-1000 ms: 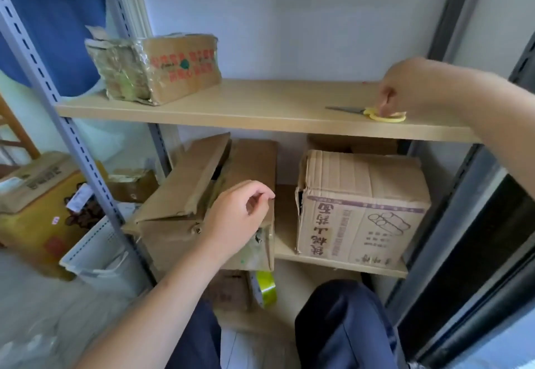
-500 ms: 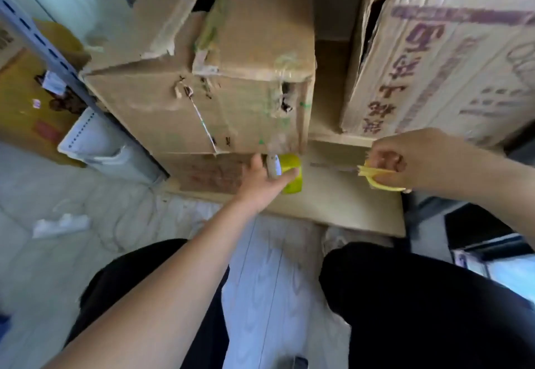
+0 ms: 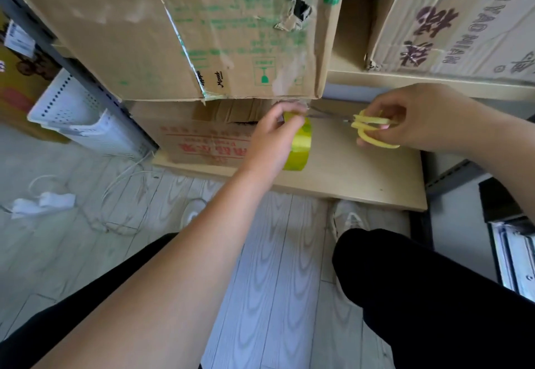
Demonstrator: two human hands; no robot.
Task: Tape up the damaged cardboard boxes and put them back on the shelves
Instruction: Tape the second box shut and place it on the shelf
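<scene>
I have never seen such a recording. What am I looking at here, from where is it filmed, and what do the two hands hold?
There is no machine: a person wears a camera on the head, looking down at their own arms and legs. The left hand holds a yellow-green tape roll above the lowest shelf board. The right hand holds yellow-handled scissors, blades pointing toward the tape. Above hangs a torn cardboard box; another box with red print lies on the board.

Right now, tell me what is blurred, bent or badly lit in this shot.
Head view: wide-angle lens curves the shelf edge and box sides; scissors blades smear thin towards the tape roll; left hand and right hand slightly soft; daylight even, no harsh glare; trousers lose detail in black.
</scene>
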